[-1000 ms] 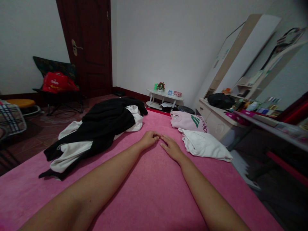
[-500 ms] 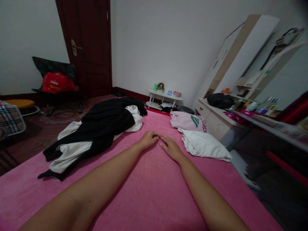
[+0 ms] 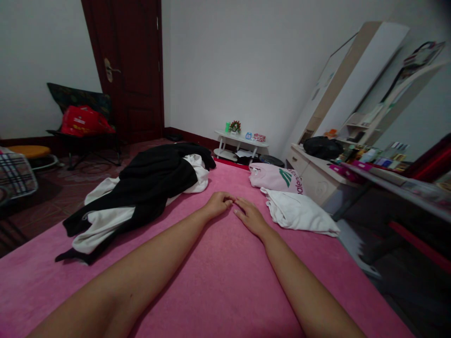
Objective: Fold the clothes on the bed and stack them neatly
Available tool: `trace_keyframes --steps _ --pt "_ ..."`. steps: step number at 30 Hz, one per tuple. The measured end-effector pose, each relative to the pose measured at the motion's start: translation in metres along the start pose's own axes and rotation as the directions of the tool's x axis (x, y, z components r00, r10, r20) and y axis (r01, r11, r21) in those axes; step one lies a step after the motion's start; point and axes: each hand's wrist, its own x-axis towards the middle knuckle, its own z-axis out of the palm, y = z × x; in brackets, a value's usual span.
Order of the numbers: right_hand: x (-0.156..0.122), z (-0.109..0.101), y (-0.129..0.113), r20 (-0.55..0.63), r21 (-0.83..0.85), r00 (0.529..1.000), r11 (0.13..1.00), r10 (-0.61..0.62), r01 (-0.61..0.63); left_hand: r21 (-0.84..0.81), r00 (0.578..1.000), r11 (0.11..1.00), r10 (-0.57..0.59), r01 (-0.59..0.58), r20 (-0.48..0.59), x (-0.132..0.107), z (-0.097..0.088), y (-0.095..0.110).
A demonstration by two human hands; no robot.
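Both my arms reach forward over a pink bed cover (image 3: 218,277). My left hand (image 3: 219,204) rests on it with fingers loosely bent and nothing seen in them. My right hand (image 3: 250,216) lies palm down, fingers stretched out, its fingertips meeting those of the left. To the left is a heap of black clothing (image 3: 155,173) with white clothing (image 3: 107,225) tangled in it. Right of my right hand lies a folded white garment (image 3: 299,211). Behind that sits a folded pale pink shirt (image 3: 269,176) with green and dark lettering.
A low white table (image 3: 239,137) with a small plant stands by the far wall. On the right are a dresser (image 3: 313,173) bearing a black bag (image 3: 322,148), and a cluttered desk. A red bag (image 3: 84,121) sits on a folding chair near the brown door (image 3: 130,70).
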Motion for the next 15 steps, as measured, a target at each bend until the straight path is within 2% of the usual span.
trace_keyframes --steps 15 --pt "0.0002 -0.0015 -0.0020 0.017 -0.010 1.000 1.000 0.016 -0.016 -0.021 0.998 0.998 -0.055 0.055 -0.012 -0.0010 0.0008 0.0046"
